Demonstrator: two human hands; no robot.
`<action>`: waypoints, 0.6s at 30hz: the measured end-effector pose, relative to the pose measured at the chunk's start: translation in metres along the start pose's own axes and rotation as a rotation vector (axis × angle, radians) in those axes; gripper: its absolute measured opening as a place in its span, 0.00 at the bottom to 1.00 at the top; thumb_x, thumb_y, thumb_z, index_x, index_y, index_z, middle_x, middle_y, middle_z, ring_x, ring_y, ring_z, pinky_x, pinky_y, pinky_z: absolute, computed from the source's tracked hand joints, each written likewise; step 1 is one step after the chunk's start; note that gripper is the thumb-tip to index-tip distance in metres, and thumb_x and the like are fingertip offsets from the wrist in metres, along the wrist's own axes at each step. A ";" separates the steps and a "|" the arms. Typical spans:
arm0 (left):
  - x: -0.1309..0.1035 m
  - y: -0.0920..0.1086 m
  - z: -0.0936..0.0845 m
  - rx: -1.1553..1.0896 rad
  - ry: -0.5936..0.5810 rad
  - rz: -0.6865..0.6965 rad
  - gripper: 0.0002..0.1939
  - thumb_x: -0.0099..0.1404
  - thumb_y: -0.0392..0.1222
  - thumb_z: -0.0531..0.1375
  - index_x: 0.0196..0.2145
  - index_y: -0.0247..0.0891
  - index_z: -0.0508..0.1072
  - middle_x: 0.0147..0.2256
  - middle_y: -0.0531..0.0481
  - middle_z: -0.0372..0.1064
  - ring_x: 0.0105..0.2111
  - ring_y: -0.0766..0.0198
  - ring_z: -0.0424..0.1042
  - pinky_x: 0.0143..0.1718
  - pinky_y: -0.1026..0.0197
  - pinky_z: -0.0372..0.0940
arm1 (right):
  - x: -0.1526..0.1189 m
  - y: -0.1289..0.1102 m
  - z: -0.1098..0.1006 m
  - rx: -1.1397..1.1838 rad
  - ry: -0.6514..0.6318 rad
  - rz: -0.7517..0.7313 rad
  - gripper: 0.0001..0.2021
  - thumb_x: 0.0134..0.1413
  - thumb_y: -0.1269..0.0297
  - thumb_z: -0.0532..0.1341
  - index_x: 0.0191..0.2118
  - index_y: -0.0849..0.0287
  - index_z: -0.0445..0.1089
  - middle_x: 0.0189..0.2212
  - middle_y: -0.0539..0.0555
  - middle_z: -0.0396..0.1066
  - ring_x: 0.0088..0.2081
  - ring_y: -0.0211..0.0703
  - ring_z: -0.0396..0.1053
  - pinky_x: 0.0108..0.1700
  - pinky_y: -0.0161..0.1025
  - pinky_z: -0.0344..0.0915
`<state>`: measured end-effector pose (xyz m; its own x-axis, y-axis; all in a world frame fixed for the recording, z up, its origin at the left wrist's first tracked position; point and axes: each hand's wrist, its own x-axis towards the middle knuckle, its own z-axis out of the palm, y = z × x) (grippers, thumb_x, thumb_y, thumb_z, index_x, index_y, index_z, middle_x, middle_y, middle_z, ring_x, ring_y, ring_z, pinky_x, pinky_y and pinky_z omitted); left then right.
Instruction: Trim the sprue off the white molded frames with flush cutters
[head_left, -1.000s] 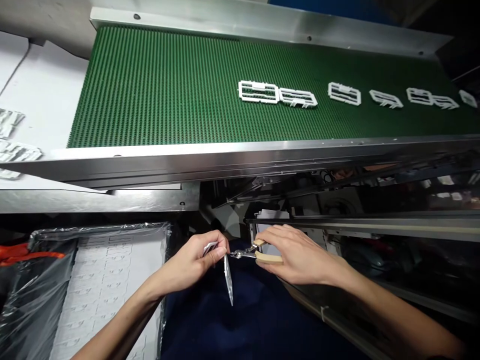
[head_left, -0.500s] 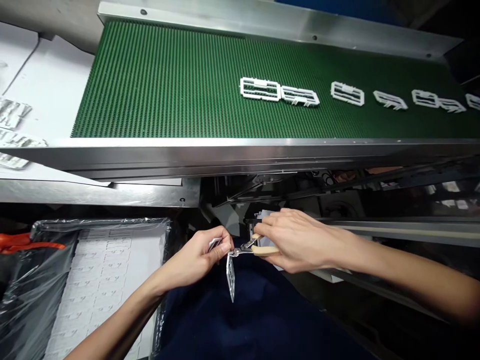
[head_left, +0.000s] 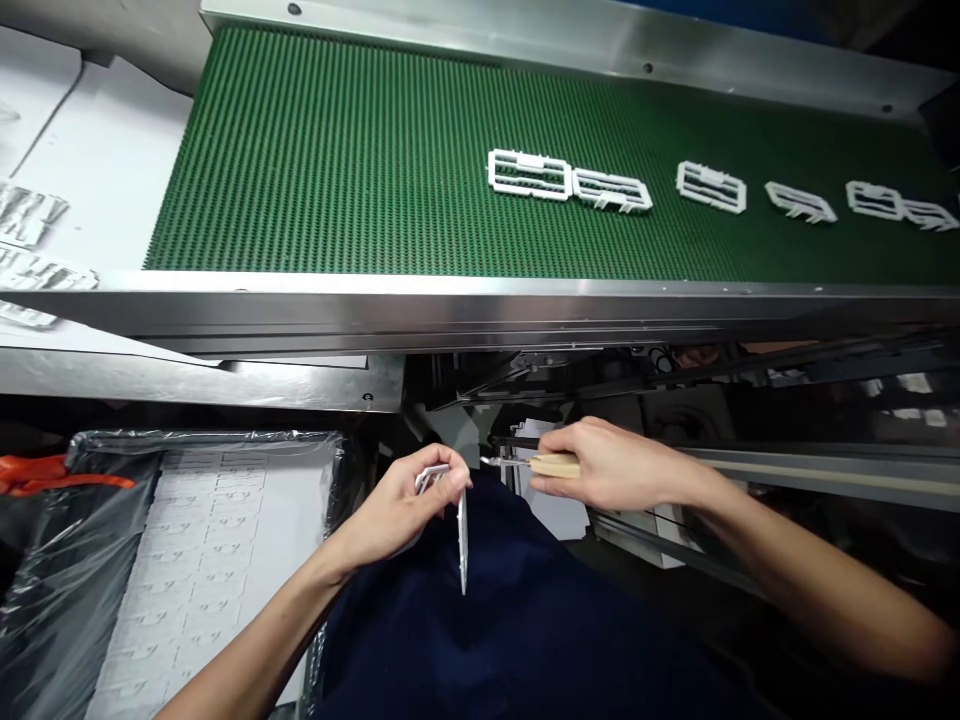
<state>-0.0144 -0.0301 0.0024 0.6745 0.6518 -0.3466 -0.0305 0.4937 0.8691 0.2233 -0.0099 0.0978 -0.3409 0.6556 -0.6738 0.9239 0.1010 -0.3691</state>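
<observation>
My left hand (head_left: 409, 505) is closed in a pinch on white plastic frames (head_left: 462, 545); one hangs down below the fingertips and another part shows between thumb and palm. My right hand (head_left: 611, 465) grips nippers (head_left: 553, 466) by their pale yellow handles. The metal jaws point left and stand a little apart from the left fingertips and the frames. Several similar white frames (head_left: 529, 174) lie on the ribbed green conveyor belt (head_left: 322, 170) beyond both hands.
A metal rail (head_left: 480, 305) edges the belt's near side. At lower left, a box lined with clear plastic holds rows of white parts (head_left: 187, 560). Orange-handled tool (head_left: 60, 475) lies on its left. More white pieces (head_left: 30, 220) rest on the white surface at far left.
The right hand has drawn the nippers to the right, off the white frames. Their handles now look closer together. The left hand still holds the frames in nearly the same place.
</observation>
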 end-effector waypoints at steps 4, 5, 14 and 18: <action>0.004 -0.013 0.001 -0.047 -0.013 -0.049 0.13 0.60 0.47 0.61 0.38 0.38 0.66 0.29 0.55 0.61 0.29 0.67 0.60 0.32 0.64 0.56 | -0.003 0.024 0.025 0.218 0.077 0.121 0.17 0.56 0.50 0.54 0.27 0.59 0.64 0.22 0.47 0.64 0.23 0.35 0.59 0.24 0.32 0.52; 0.006 -0.018 0.001 -0.045 0.017 -0.055 0.13 0.60 0.47 0.61 0.38 0.37 0.67 0.31 0.53 0.64 0.32 0.66 0.63 0.34 0.63 0.57 | -0.002 0.029 0.035 0.252 0.086 0.142 0.18 0.58 0.49 0.52 0.29 0.59 0.65 0.23 0.48 0.64 0.24 0.36 0.60 0.25 0.32 0.54; 0.016 -0.043 -0.001 -0.573 0.046 -0.113 0.19 0.64 0.50 0.55 0.48 0.36 0.68 0.46 0.39 0.70 0.39 0.55 0.72 0.36 0.60 0.66 | 0.004 0.025 0.071 0.034 0.348 0.225 0.13 0.57 0.54 0.56 0.43 0.57 0.66 0.39 0.54 0.69 0.41 0.45 0.67 0.40 0.39 0.61; 0.012 -0.035 -0.004 -0.638 0.027 -0.089 0.22 0.67 0.52 0.51 0.52 0.35 0.67 0.44 0.38 0.72 0.35 0.59 0.72 0.29 0.66 0.65 | 0.007 0.005 0.061 0.073 0.408 -0.002 0.11 0.56 0.58 0.58 0.42 0.57 0.65 0.37 0.52 0.69 0.38 0.41 0.67 0.41 0.37 0.60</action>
<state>-0.0082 -0.0370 -0.0332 0.6760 0.6031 -0.4234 -0.4138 0.7861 0.4590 0.2151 -0.0498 0.0522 -0.2322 0.8998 -0.3694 0.9035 0.0589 -0.4246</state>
